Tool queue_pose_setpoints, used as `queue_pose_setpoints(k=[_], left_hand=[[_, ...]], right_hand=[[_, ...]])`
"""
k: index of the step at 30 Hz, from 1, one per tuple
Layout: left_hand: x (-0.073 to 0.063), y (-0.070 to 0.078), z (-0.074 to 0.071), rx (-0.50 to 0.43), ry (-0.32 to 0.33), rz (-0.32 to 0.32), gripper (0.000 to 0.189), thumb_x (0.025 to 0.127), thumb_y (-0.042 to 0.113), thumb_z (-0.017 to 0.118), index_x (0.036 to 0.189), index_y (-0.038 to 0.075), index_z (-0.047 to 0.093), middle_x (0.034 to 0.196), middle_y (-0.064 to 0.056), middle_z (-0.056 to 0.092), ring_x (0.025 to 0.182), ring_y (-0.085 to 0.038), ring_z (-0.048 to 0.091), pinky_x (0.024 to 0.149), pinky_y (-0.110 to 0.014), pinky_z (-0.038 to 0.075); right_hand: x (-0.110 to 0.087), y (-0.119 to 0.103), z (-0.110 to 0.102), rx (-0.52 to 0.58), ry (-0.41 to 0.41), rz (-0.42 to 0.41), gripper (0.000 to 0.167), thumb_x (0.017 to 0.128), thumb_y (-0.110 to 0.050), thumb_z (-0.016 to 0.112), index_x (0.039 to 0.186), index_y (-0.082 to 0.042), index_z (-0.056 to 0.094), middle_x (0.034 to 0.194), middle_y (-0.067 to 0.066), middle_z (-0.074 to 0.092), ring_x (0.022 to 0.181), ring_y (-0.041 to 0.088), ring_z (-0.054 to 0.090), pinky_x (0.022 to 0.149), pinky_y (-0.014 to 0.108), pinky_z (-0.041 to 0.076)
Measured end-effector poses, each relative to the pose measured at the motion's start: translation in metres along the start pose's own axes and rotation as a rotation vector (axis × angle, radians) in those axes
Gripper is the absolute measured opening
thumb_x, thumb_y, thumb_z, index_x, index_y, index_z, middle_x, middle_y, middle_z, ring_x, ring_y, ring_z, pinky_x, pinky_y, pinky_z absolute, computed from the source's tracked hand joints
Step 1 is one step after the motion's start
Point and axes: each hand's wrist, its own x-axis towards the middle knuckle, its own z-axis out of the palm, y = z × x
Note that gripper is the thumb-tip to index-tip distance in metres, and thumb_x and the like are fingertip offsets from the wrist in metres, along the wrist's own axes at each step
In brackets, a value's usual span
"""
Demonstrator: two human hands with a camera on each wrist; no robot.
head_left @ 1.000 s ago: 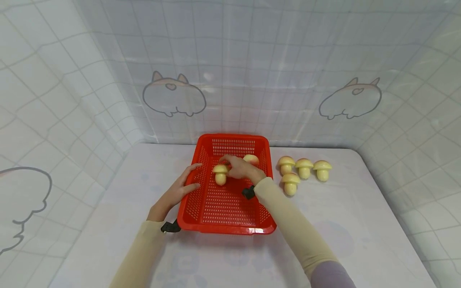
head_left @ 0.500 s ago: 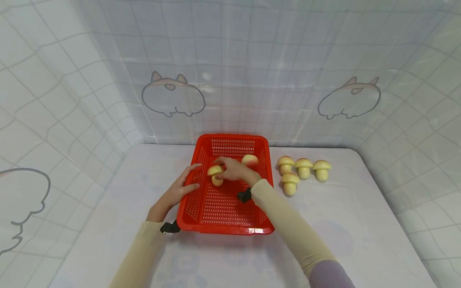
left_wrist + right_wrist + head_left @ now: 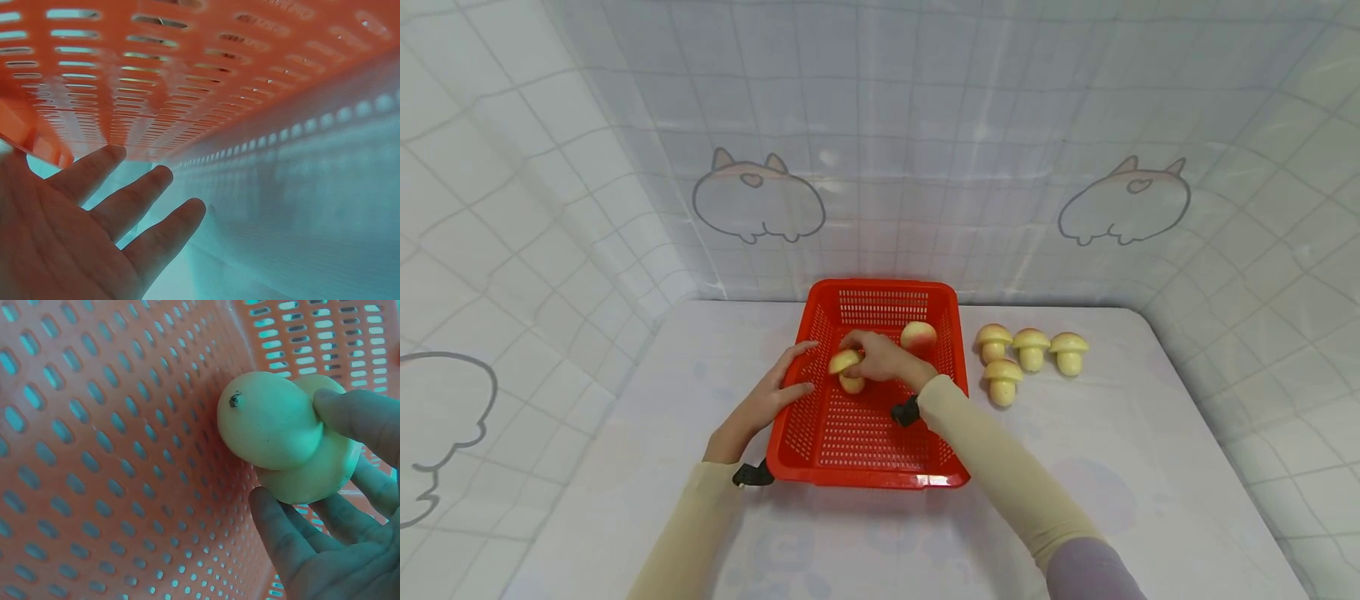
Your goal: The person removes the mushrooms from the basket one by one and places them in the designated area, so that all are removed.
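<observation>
My right hand reaches into the red plastic basket and pinches a yellow toy mushroom toward the basket's left wall. In the right wrist view, thumb and fingers close around the cap of the mushroom, and its rounded stem end points away from the palm. My left hand rests at the basket's left rim, index finger and thumb lying over it. Three fingers of the left hand extend straight beside the slotted wall in the left wrist view. A pale, reddish peach lies in the back right of the basket.
On the white table, right of the basket, lie several similar mushrooms, among them a front one and a rightmost one. Tile-patterned curtains rise behind the table and along both sides.
My right hand has shifted left inside the basket with the mushroom, which tilts now. More of the peach shows. The left hand stays at the rim.
</observation>
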Motion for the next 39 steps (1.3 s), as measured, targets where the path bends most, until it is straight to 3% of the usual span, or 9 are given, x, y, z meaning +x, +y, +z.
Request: queue_pose_setpoints(k=[11, 21, 29, 39], left_hand=[[-0.001, -0.002, -0.002, 0.026, 0.003, -0.013, 0.063, 0.104, 0.008, 0.051, 0.161, 0.011, 0.024, 0.152, -0.03, 0.034, 0.111, -0.049, 0.061, 0.084, -0.044, 0.062], [-0.002, 0.0, -0.003, 0.033, 0.01, -0.027, 0.064, 0.103, 0.009, 0.052, 0.16, 0.011, 0.024, 0.151, -0.031, 0.034, 0.11, -0.048, 0.062, 0.083, -0.045, 0.063], [0.0, 0.001, -0.003, 0.021, 0.006, -0.022, 0.064, 0.103, 0.007, 0.051, 0.16, 0.011, 0.024, 0.152, -0.03, 0.033, 0.113, -0.05, 0.06, 0.084, -0.049, 0.062], [0.002, 0.003, -0.005, 0.023, 0.007, -0.025, 0.064, 0.102, 0.007, 0.053, 0.16, 0.013, 0.025, 0.15, -0.03, 0.036, 0.114, -0.048, 0.059, 0.085, -0.044, 0.062]], right_hand=[[-0.001, -0.001, 0.004, -0.003, 0.012, 0.002, 0.043, 0.093, -0.025, 0.078, 0.131, -0.013, 0.064, 0.128, 0.002, 0.067, 0.106, 0.018, 0.06, 0.097, 0.035, 0.054], [-0.01, -0.002, -0.005, 0.049, -0.01, -0.03, 0.043, 0.093, -0.025, 0.078, 0.132, -0.014, 0.067, 0.129, 0.001, 0.068, 0.11, 0.018, 0.06, 0.099, 0.035, 0.054], [-0.019, -0.006, -0.017, 0.082, 0.036, -0.059, 0.04, 0.095, -0.022, 0.075, 0.133, -0.014, 0.068, 0.131, 0.0, 0.067, 0.113, 0.021, 0.059, 0.098, 0.037, 0.054], [-0.03, -0.011, -0.037, 0.056, 0.113, -0.086, 0.036, 0.095, -0.023, 0.075, 0.13, -0.017, 0.069, 0.124, -0.002, 0.069, 0.108, 0.018, 0.061, 0.094, 0.035, 0.054]])
